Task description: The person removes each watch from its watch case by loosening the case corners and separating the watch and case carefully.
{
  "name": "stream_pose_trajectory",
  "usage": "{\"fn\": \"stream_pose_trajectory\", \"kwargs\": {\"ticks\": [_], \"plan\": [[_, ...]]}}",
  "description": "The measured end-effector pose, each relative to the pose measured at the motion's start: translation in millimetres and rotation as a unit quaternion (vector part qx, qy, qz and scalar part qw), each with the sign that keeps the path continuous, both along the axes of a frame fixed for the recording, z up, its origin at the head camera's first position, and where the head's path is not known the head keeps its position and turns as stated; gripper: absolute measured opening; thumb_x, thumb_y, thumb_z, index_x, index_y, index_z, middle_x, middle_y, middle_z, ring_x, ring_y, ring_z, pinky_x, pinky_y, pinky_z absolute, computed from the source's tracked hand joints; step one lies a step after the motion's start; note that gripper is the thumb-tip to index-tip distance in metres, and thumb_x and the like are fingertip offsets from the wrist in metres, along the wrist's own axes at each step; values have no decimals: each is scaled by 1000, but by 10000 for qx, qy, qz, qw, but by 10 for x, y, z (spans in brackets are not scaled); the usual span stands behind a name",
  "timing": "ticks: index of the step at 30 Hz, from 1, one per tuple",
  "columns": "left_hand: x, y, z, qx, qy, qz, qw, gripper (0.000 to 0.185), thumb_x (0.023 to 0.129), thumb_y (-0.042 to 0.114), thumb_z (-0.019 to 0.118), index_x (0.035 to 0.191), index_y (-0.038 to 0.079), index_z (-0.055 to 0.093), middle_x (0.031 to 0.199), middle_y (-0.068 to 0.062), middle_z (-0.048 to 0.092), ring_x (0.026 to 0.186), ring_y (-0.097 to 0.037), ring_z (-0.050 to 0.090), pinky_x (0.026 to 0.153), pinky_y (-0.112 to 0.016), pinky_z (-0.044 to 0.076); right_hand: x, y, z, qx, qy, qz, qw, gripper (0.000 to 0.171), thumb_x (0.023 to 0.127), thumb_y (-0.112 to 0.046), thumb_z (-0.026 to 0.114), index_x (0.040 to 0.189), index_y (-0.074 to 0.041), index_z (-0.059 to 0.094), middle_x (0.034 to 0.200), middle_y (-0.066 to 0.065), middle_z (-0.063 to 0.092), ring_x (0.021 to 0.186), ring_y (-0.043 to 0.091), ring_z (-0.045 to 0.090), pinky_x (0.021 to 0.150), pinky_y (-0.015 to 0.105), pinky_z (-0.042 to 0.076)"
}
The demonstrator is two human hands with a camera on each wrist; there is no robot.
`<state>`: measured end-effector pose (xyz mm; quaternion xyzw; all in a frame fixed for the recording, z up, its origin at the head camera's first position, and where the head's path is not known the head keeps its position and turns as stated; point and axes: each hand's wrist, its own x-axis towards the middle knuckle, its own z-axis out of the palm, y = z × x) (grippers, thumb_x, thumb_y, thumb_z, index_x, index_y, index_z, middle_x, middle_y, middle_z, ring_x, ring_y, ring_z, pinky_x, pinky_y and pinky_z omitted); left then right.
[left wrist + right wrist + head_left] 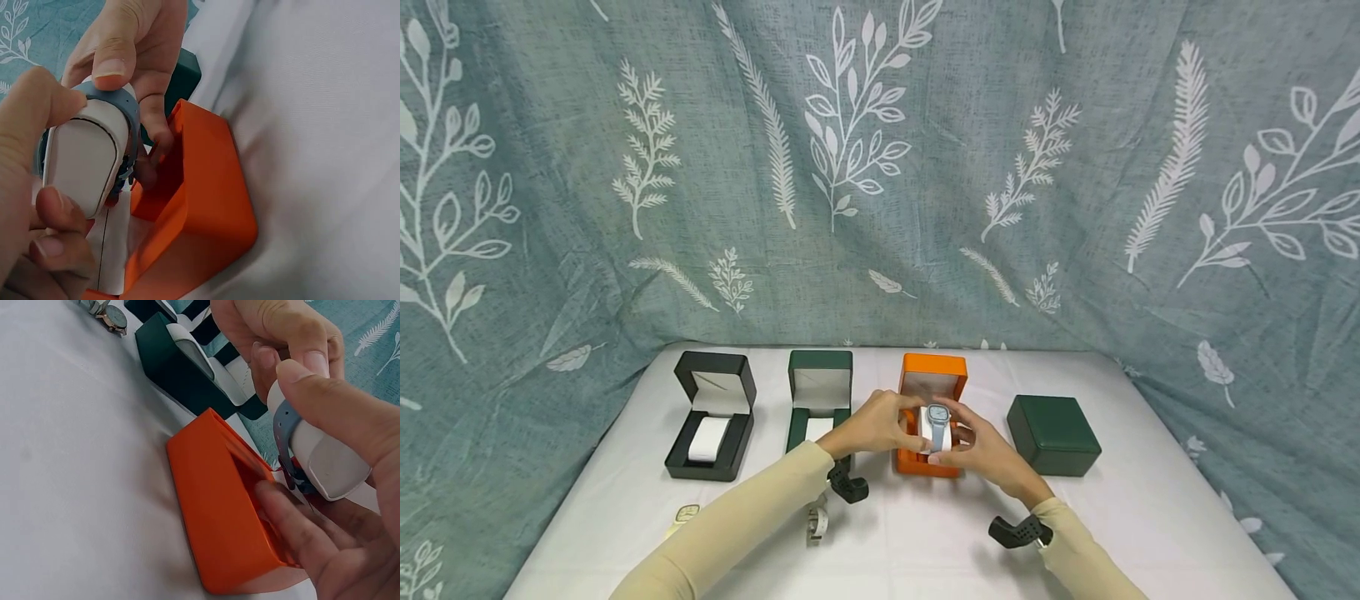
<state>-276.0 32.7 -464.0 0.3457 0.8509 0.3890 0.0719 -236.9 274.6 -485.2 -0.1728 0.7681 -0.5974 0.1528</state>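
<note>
- Here, both hands are holding a blue-strapped watch [937,422] wrapped on its white cushion [81,156], just above the open orange box [931,417].
- The left hand [872,425] and the right hand [981,450] are pinching the cushion from both sides.
- It seems they are seating it; the next move is calling for pressing the cushion straight down into the box.
- The boxes are standing on a white tablecloth [925,542], with a leaf-printed curtain [880,167] hanging behind.
</note>
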Motion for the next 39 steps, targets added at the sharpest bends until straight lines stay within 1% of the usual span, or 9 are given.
{"fn": "stream_pose_trajectory", "kwargs": {"ticks": [3, 6, 11, 19, 24, 30, 32, 37, 39], "plan": [[-5, -10, -14, 68, -100, -36, 9999, 75, 84, 39, 86, 144, 3, 59, 56, 7, 59, 46, -4, 47, 47, -20, 37, 1, -1, -8, -233, -185, 14, 9996, 89, 86, -15, 86, 159, -26, 37, 141, 18, 52, 115, 33, 64, 89, 40, 57], [-14, -28, -25, 88, -127, -99, 9998, 78, 84, 42, 86, 146, 5, 58, 58, 8, 61, 49, -4, 52, 49, -20, 41, -1, 2, -20, -276, -174, -33, 9995, 89, 85, -14, 87, 158, -22, 38, 145, 16, 49, 116, 32, 64, 89, 40, 57], [-30, -63, -40, 30, -122, -206, 9997, 82, 82, 46, 87, 149, 10, 55, 57, 6, 56, 49, -5, 48, 50, -21, 40, -2, 3, -26, -368, -159, -78, 9992, 85, 85, -13, 87, 156, -23, 41, 152, 10, 42, 123, 30, 61, 89, 39, 56], [-42, -89, -65, -8, -84, -216, 9997, 83, 82, 50, 85, 151, 15, 54, 58, 10, 34, 48, -4, 39, 51, -21, 34, -11, 5, -29, -704, -256, 46, 9972, 84, 88, -9, 83, 157, -27, 39, 157, 7, 35, 128, 33, 57, 91, 42, 56], [-32, -94, -77, 123, -135, -220, 9996, 82, 84, 49, 85, 149, 10, 55, 58, 10, 37, 48, -4, 39, 50, -21, 34, -5, 5, -51, -845, -315, 166, 9958, 86, 89, -6, 81, 160, -26, 36, 158, 9, 33, 130, 31, 56, 94, 42, 55], [-3, -94, -94, 299, -327, -238, 9987, 81, 84, 47, 85, 148, 5, 56, 60, 9, 40, 49, -4, 40, 51, -21, 35, 9, -9, -77, -952, -344, 276, 9945, 89, 89, -2, 80, 162, -19, 31, 156, 13, 34, 122, 33, 59, 92, 40, 55], [3, -91, -101, 284, -337, -248, 9987, 81, 85, 47, 84, 148, 6, 56, 61, 9, 41, 50, -4, 40, 52, -21, 35, 13, -13, -77, -905, -328, 248, 9950, 89, 89, -4, 81, 161, -18, 32, 152, 15, 37, 120, 33, 60, 91, 40, 56], [7, -80, -112, 197, -158, -287, 9993, 79, 87, 48, 82, 148, 6, 56, 60, 9, 37, 49, -4, 38, 52, -21, 34, 15, -12, -64, -730, -261, 200, 9968, 87, 88, -9, 83, 160, -17, 34, 149, 17, 41, 122, 34, 59, 91, 40, 56], [4, -76, -118, 192, -85, -298, 9993, 78, 87, 47, 82, 148, 6, 56, 60, 10, 39, 49, -4, 38, 51, -21, 34, 13, -7, -63, -653, -252, 177, 9974, 86, 88, -10, 83, 160, -18, 35, 150, 16, 40, 124, 34, 57, 92, 40, 56]]}}
